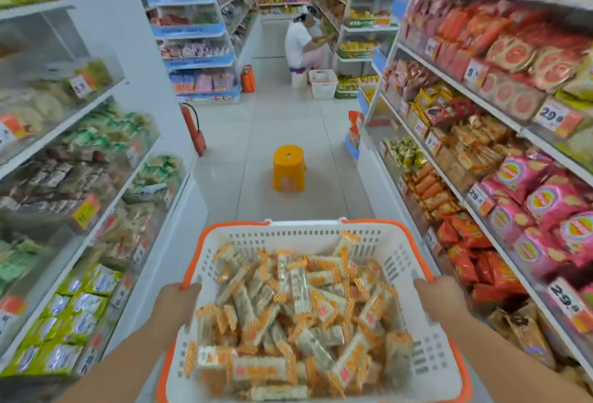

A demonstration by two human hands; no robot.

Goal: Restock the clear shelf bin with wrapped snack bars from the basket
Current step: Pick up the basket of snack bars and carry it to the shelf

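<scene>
Shop shelves run down both edges of the frame, with a pale tiled floor [288,120] between them and an orange stool [288,167] standing in the middle of the aisle. At the bottom centre a white basket [414,261] with an orange rim is carried at waist height. The left hand [175,301] grips its left rim with fingers curled over the edge, and the right hand [441,301] grips the right rim the same way.

Inside the basket lies a deep, loose heap of snack bars [298,309] in clear wrappers with orange ends. None is in a hand or on a shelf that I can pick out, so the restocking looks not yet begun: the load seems full, and both hands are taken up with carrying. Finding the bin, setting the basket down and moving the bars across all seem left to do.

Which bin is the target cannot be told. Clear-fronted bins line the shelves at left, but they are blurred and their contents hard to read. The near end of the basket is cut off by the bottom edge. At upper centre, well away, a person [301,46] sits on a small seat beside another white basket [323,84].
</scene>
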